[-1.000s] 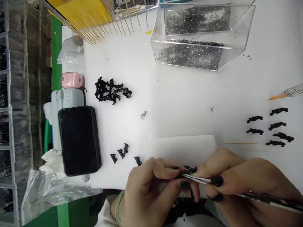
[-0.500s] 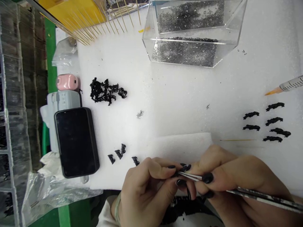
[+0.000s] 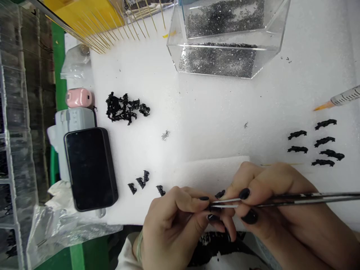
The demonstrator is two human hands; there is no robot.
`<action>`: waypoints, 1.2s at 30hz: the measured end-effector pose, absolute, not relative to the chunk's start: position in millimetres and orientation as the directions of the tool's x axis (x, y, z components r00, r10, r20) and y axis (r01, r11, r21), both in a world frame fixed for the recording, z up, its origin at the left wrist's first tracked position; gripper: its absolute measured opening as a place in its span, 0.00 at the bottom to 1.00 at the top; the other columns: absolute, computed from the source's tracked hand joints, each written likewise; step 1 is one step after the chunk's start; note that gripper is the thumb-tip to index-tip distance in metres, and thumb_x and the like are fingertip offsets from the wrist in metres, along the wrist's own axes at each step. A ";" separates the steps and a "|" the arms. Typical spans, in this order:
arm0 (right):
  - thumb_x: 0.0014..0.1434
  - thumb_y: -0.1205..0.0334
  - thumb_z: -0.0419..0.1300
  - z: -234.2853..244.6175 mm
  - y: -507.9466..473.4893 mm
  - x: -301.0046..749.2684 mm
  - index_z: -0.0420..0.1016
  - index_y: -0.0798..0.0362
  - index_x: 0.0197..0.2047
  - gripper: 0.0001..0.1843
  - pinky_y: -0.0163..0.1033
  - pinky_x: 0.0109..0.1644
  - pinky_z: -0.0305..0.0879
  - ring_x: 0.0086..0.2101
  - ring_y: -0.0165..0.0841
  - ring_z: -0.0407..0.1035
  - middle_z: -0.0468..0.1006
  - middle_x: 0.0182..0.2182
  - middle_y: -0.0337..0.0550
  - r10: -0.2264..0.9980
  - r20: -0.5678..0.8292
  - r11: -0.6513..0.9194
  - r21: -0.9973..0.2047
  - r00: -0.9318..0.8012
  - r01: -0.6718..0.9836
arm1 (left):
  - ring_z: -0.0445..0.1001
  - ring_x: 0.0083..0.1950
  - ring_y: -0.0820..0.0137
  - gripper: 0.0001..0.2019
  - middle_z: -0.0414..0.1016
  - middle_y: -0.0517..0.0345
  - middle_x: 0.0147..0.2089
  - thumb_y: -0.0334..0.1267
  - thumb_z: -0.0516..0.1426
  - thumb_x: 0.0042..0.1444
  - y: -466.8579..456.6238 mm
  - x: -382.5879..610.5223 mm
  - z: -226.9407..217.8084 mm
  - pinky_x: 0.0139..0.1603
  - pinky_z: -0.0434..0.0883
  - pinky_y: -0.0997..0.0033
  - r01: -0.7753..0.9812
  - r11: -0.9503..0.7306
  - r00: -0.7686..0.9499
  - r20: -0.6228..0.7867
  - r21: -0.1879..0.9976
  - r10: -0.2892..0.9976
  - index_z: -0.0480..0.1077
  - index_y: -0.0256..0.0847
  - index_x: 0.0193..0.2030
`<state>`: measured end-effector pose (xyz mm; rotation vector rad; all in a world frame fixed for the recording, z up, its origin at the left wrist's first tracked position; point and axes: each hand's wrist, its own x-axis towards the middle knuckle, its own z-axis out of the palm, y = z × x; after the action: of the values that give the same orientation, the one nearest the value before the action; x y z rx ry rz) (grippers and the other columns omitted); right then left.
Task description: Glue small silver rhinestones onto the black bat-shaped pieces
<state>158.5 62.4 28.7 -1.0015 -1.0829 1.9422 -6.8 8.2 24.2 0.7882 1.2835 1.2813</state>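
My left hand (image 3: 174, 221) is closed in a pinch at the near edge of the white foam mat (image 3: 213, 112); what its fingertips hold is too small to make out. My right hand (image 3: 281, 202) grips a pair of tweezers (image 3: 284, 198), whose tips meet the left fingertips. A small foam block (image 3: 216, 172) lies just beyond both hands. Several small black parts (image 3: 142, 182) sit left of the hands. A pile of black parts (image 3: 125, 108) lies further back on the left.
A clear box (image 3: 225, 41) of tiny dark pieces stands at the back. Rows of long black parts (image 3: 315, 142) lie at the right, near a syringe (image 3: 341, 98). A black phone (image 3: 90, 167), a pink case (image 3: 79, 97), wooden sticks (image 3: 112, 26) and plastic bags are on the left.
The tweezers have swung from pointing down-right to nearly level, and my right hand has risen slightly. The left pinch stays in place.
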 end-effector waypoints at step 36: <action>0.77 0.61 0.55 24.0 69.5 163.4 0.68 0.42 0.44 0.06 0.37 0.37 0.77 0.31 0.30 0.75 0.72 0.32 0.35 0.718 -0.375 -0.603 -0.757 -0.586 -0.253 | 0.88 0.31 0.68 0.11 0.88 0.57 0.42 0.21 0.63 0.64 2.7 -11.0 20.7 0.33 0.86 0.78 -0.298 0.210 -0.112 -0.253 0.931 0.961 0.79 0.42 0.45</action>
<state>163.4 69.5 24.0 -0.9230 -0.8914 2.1971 -11.0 2.7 20.7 0.7516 1.2007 1.2598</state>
